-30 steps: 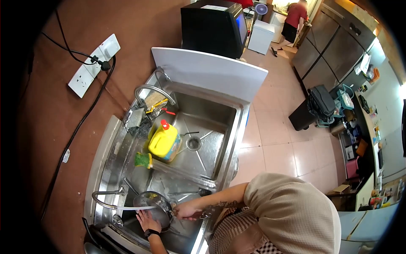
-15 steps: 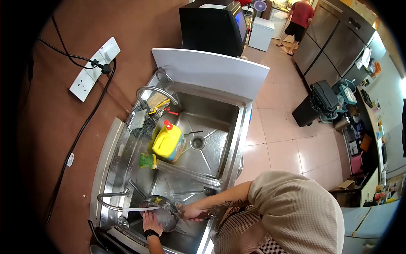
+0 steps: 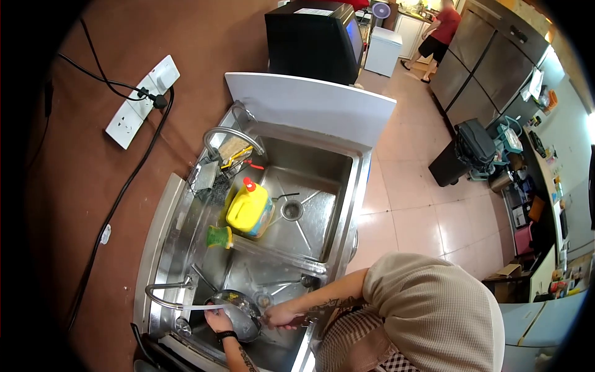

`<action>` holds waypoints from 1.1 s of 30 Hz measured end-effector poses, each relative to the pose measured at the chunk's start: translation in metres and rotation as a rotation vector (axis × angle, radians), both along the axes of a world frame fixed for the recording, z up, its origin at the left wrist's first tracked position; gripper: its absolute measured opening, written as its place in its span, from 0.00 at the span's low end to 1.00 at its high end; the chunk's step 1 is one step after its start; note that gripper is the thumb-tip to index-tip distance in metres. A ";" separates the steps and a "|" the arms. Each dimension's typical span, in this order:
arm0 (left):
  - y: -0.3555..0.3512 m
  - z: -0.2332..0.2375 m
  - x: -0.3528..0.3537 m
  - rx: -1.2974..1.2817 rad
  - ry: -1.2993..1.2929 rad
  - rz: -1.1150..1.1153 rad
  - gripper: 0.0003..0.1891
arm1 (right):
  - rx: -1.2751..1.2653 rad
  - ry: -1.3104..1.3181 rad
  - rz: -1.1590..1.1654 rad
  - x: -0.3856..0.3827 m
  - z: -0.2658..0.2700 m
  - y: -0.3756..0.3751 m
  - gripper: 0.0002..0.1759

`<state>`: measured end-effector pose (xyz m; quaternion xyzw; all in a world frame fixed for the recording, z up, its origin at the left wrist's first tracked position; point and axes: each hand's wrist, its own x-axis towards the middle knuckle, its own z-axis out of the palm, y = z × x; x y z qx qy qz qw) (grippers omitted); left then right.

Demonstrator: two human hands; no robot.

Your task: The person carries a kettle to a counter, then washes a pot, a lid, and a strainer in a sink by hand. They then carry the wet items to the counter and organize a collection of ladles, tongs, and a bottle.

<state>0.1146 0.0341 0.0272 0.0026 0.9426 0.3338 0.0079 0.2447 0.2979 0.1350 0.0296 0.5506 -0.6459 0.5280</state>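
Though partly hidden, left hand (image 3: 218, 320) curled at the edge of the pan (image 3: 245, 325); right hand (image 3: 281, 315) alongside, grip unclear.

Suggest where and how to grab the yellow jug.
Probably high on the jug, just below the red cap, where a handle seems moulded in, though it's too small to be sure. Come from above, on the drain side: the cap points up, nothing covers the top, and there's room that way, while the divider runs close by the base.
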 end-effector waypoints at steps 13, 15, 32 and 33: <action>-0.002 -0.017 -0.013 1.160 -0.531 0.511 0.09 | 0.008 0.046 0.018 0.002 -0.004 -0.002 0.07; -0.022 -0.034 -0.013 1.171 -0.554 0.425 0.09 | 0.008 0.034 0.017 0.005 -0.003 -0.005 0.07; 0.023 -0.010 0.083 -0.262 -0.615 -0.359 0.18 | -0.028 0.073 -0.073 0.014 -0.014 0.003 0.09; 0.010 -0.053 0.083 0.213 -0.707 -0.125 0.21 | -0.001 0.096 -0.067 0.014 -0.014 0.004 0.09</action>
